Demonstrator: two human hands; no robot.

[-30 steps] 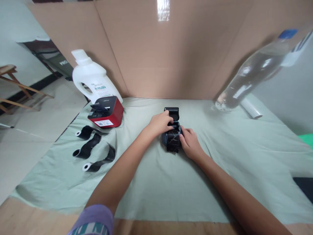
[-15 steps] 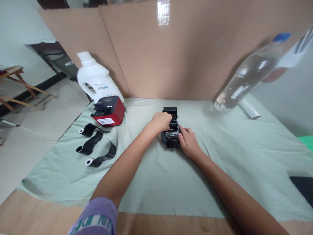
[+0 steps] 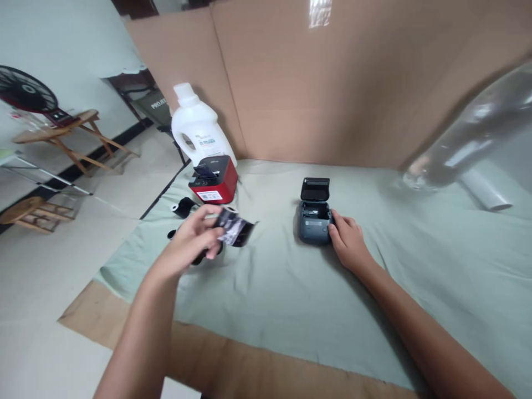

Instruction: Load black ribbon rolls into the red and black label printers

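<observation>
Pinched in my left hand (image 3: 198,235) is a roll of black thermal paper (image 3: 238,228), its glossy loose end trailing to the right. That hand hovers over other black paper rolls (image 3: 183,207) on the cloth, which it partly hides. My right hand (image 3: 348,235) rests against the right side of a small dark label printer (image 3: 316,226), thumb at its front corner and fingers around its side. The printer stands on the cloth with its lid (image 3: 315,189) raised, and its roll bay shows no roll inside.
Behind the rolls stand a red and black printer (image 3: 216,180) and a white jug (image 3: 201,130). A large clear bottle (image 3: 465,133) leans at the right beside a grey-white tube (image 3: 486,189). A cardboard panel (image 3: 316,100) closes off the back of the green cloth (image 3: 266,299).
My left hand has lifted the black paper roll out of the small printer and carried it left to the other rolls. My right hand stays on the printer. The view has turned left.
</observation>
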